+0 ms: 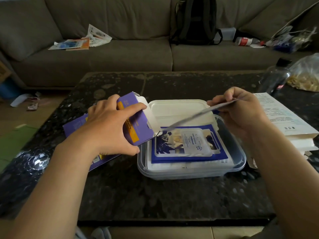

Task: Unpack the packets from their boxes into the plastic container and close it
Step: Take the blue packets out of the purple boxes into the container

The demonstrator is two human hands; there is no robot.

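A person's left hand (110,128) is gripping an opened purple box (131,121) at the edge of a dark stone surface (155,195), fingers wrapped over its top, while the right hand (241,111) is pinching a thin packet (195,116), seen edge-on, whose far end reaches the box mouth. Just beside the box, the clear plastic container (238,163) is standing open and already holding a stack of blue-and-white packets (188,144); its white lid (177,107) is lying behind it, not yet fitted. By that showing the unpacking is well along, with this packet still to go in and the closing still ahead. Flattened white boxes (284,121) are lying to the right. How many packets remain inside the purple box is hidden, and the held packet's face is too blurred to read.
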